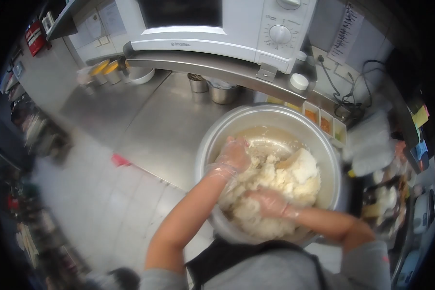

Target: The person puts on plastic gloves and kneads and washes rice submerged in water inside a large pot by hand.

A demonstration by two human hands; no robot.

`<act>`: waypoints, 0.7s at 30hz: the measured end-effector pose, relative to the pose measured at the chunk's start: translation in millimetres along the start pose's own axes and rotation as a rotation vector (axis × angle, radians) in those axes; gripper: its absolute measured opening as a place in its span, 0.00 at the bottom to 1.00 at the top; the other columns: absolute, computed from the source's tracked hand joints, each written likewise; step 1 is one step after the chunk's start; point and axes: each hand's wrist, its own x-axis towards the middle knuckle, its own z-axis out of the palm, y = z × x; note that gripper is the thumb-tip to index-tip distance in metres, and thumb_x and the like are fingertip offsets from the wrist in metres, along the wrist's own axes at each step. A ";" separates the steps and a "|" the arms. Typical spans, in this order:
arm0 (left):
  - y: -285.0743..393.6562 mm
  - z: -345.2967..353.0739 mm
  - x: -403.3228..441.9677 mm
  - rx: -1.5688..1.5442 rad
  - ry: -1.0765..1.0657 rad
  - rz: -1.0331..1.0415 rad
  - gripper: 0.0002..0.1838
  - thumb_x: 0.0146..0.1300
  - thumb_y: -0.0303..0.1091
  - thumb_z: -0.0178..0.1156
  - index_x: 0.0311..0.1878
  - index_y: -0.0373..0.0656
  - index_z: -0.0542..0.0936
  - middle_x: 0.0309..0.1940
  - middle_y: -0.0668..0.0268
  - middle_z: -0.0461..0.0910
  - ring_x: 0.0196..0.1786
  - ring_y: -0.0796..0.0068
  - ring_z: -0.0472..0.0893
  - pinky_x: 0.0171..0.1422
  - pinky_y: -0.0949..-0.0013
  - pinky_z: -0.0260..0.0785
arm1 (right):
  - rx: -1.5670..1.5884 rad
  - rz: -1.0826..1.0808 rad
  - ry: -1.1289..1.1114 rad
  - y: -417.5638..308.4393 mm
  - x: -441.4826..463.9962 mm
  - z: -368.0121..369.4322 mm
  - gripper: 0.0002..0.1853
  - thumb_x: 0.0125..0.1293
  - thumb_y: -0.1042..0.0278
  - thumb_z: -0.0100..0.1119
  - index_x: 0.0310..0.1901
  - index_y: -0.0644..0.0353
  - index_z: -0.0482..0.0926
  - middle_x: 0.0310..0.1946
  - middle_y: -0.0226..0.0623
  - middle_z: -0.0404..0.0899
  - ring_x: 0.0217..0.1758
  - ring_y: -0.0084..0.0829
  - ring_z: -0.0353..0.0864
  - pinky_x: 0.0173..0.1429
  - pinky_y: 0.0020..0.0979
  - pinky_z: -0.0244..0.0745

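A large round metal pot holds a heap of pale, lumpy mash, with a smoother white mound on its right side. My left hand, in a clear plastic glove, is inside the pot at the left edge of the mash. Its fingers point down and are blurred. My right hand, gloved the same way, presses into the near part of the heap, where the mash and motion blur hide its fingertips. I cannot make out how far either hand is closed.
A white microwave stands on a metal shelf above the steel counter. Small metal containers sit under the shelf. Ingredient trays line the pot's far right side. Cables hang along the wall.
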 end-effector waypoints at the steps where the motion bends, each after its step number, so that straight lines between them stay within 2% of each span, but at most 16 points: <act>1: -3.5 1.4 0.9 0.039 -0.029 0.038 0.20 0.51 0.29 0.53 0.51 0.43 0.73 0.52 0.47 0.71 0.54 0.47 0.72 0.62 0.58 0.64 | 0.140 0.104 0.013 -1.1 7.1 -6.6 0.33 0.48 0.67 0.65 0.59 0.49 0.69 0.55 0.49 0.72 0.50 0.47 0.77 0.56 0.40 0.74; 3: 7.4 -4.8 -5.0 0.065 -0.138 0.046 0.22 0.53 0.32 0.55 0.54 0.42 0.72 0.54 0.47 0.70 0.57 0.47 0.71 0.64 0.58 0.62 | 0.423 0.306 0.050 -2.0 18.5 -22.2 0.31 0.49 0.75 0.62 0.58 0.51 0.70 0.57 0.37 0.73 0.52 0.45 0.76 0.63 0.39 0.69; 5: 28.9 -19.6 -15.4 0.040 -0.284 -0.013 0.26 0.55 0.37 0.57 0.58 0.41 0.70 0.57 0.47 0.70 0.60 0.47 0.69 0.66 0.59 0.60 | 0.215 0.103 0.233 31.6 37.2 -5.6 0.25 0.53 0.67 0.62 0.55 0.56 0.72 0.48 0.42 0.77 0.46 0.39 0.78 0.51 0.39 0.74; 6: 26.9 -12.9 -12.7 -0.115 -0.304 0.036 0.29 0.55 0.40 0.59 0.60 0.41 0.69 0.57 0.47 0.69 0.61 0.48 0.68 0.67 0.60 0.59 | 0.108 -0.002 0.322 46.9 45.8 -0.5 0.24 0.54 0.63 0.62 0.53 0.59 0.74 0.43 0.45 0.79 0.42 0.37 0.80 0.45 0.39 0.77; 8: 18.9 15.1 -6.7 -0.421 -0.355 0.131 0.34 0.55 0.46 0.62 0.63 0.40 0.67 0.57 0.47 0.69 0.63 0.49 0.67 0.68 0.60 0.58 | 0.722 0.305 0.389 58.1 44.0 -1.3 0.19 0.57 0.63 0.59 0.49 0.62 0.76 0.36 0.43 0.78 0.36 0.34 0.79 0.40 0.35 0.75; 9: 28.6 19.5 -14.0 -0.392 -0.247 0.161 0.35 0.56 0.48 0.62 0.64 0.40 0.66 0.56 0.47 0.69 0.63 0.49 0.67 0.68 0.60 0.58 | 1.033 0.456 0.409 59.1 40.7 -4.1 0.17 0.58 0.62 0.58 0.46 0.64 0.77 0.33 0.42 0.78 0.33 0.33 0.78 0.37 0.33 0.74; 12: 58.7 32.1 -40.3 -0.287 0.045 0.251 0.35 0.60 0.51 0.60 0.64 0.39 0.65 0.56 0.47 0.68 0.62 0.48 0.67 0.68 0.59 0.58 | 1.591 0.566 0.545 58.4 35.2 -15.6 0.14 0.60 0.63 0.54 0.42 0.65 0.77 0.30 0.41 0.77 0.32 0.32 0.78 0.34 0.31 0.72; 14: 74.7 32.7 -52.0 -0.182 0.199 0.313 0.32 0.63 0.52 0.56 0.62 0.38 0.66 0.61 0.46 0.63 0.62 0.47 0.67 0.67 0.58 0.58 | 1.771 0.591 0.631 56.1 35.7 -19.8 0.13 0.61 0.63 0.52 0.40 0.65 0.77 0.28 0.40 0.76 0.31 0.31 0.77 0.32 0.30 0.71; 15: 76.3 32.2 -49.2 -0.262 0.244 0.347 0.28 0.64 0.50 0.55 0.59 0.37 0.68 0.56 0.46 0.66 0.57 0.48 0.69 0.62 0.57 0.60 | 1.832 0.599 0.673 54.9 37.2 -21.3 0.13 0.61 0.63 0.50 0.39 0.65 0.77 0.27 0.40 0.76 0.30 0.31 0.77 0.31 0.30 0.70; 17: 76.9 33.1 -41.8 -0.432 0.337 0.405 0.21 0.67 0.45 0.53 0.51 0.35 0.73 0.46 0.46 0.72 0.47 0.48 0.75 0.53 0.56 0.65 | 1.852 0.629 0.742 49.3 42.2 -20.3 0.13 0.62 0.64 0.48 0.36 0.66 0.77 0.25 0.39 0.75 0.29 0.31 0.76 0.29 0.28 0.69; 19: 69.5 32.4 -32.9 -0.378 0.461 0.404 0.17 0.68 0.42 0.52 0.42 0.34 0.75 0.34 0.47 0.72 0.37 0.50 0.74 0.44 0.55 0.65 | 1.720 0.662 0.731 42.8 48.0 -16.8 0.14 0.64 0.64 0.46 0.34 0.66 0.77 0.23 0.38 0.74 0.28 0.30 0.76 0.27 0.27 0.67; 20: 63.2 31.0 -29.0 -0.347 0.525 0.398 0.17 0.69 0.41 0.51 0.38 0.33 0.76 0.28 0.47 0.72 0.32 0.51 0.73 0.39 0.54 0.64 | 1.349 0.640 0.535 39.9 46.9 -21.5 0.15 0.64 0.62 0.46 0.40 0.67 0.75 0.31 0.41 0.74 0.35 0.32 0.75 0.34 0.30 0.68; 21: 56.1 30.2 -25.9 -0.397 0.516 0.322 0.18 0.69 0.41 0.50 0.36 0.32 0.75 0.27 0.47 0.72 0.30 0.50 0.72 0.37 0.54 0.64 | 0.967 0.595 0.387 37.2 45.8 -25.9 0.18 0.64 0.59 0.47 0.46 0.67 0.73 0.38 0.45 0.73 0.41 0.34 0.74 0.42 0.33 0.68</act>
